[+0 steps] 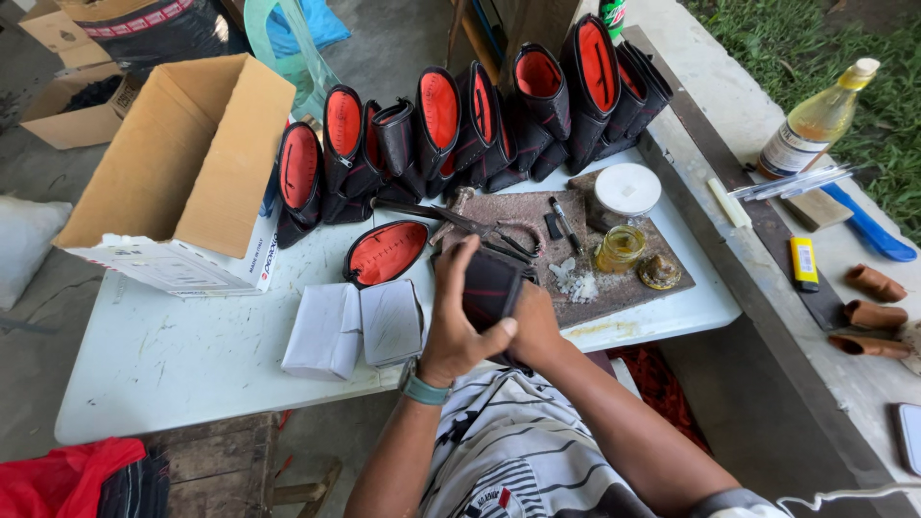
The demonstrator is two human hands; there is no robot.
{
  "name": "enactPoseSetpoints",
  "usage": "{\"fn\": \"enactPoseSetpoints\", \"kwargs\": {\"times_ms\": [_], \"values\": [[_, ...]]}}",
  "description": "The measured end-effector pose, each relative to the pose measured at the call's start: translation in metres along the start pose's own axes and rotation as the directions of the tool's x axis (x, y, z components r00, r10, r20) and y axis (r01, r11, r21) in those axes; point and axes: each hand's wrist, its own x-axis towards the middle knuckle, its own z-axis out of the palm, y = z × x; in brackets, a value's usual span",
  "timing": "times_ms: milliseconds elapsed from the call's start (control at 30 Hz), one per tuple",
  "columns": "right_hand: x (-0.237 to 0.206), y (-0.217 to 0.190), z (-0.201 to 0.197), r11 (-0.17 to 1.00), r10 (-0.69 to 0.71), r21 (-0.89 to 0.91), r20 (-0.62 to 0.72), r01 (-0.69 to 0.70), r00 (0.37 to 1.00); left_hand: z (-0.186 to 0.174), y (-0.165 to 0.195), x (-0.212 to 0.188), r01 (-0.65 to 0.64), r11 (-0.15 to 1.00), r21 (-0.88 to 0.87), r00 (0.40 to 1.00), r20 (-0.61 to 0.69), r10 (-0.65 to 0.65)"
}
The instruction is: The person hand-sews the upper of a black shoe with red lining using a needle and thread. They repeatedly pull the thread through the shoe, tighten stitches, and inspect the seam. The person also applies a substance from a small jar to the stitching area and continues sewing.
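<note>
While we grip the black pouch [491, 288] above the white table's [182, 355] near edge, our left hand [456, 321] wraps it, thumb across its front, and our right hand [537, 326] clasps its far side. Beyond the pouch lie a brown board [624, 293] and scissors [460, 223].

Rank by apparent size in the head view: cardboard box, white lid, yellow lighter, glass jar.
1. cardboard box
2. white lid
3. glass jar
4. yellow lighter
The jar and lighter look close in size, so their order is unsure.
</note>
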Motion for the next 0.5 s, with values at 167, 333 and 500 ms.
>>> {"fn": "enactPoseSetpoints", "kwargs": {"times_ms": [167, 333, 500], "values": [[-0.017, -0.054, -0.044, 0.996, 0.092, 0.004, -0.006, -0.092, 0.996, -0.02, -0.014, 0.003, 0.108, 0.811, -0.575, 0.992, 0.002, -0.13], [-0.002, -0.076, -0.058, 0.98, -0.178, -0.09, -0.003, 0.177, 0.984, -0.025, -0.018, 0.003, 0.153, 0.66, -0.735, 0.985, 0.057, -0.165], [0.013, -0.066, -0.036, 0.961, -0.018, -0.277, 0.017, 0.022, 1.0, -0.021, -0.014, 0.001, 0.184, 0.666, -0.723, 0.979, 0.075, -0.189]]}}
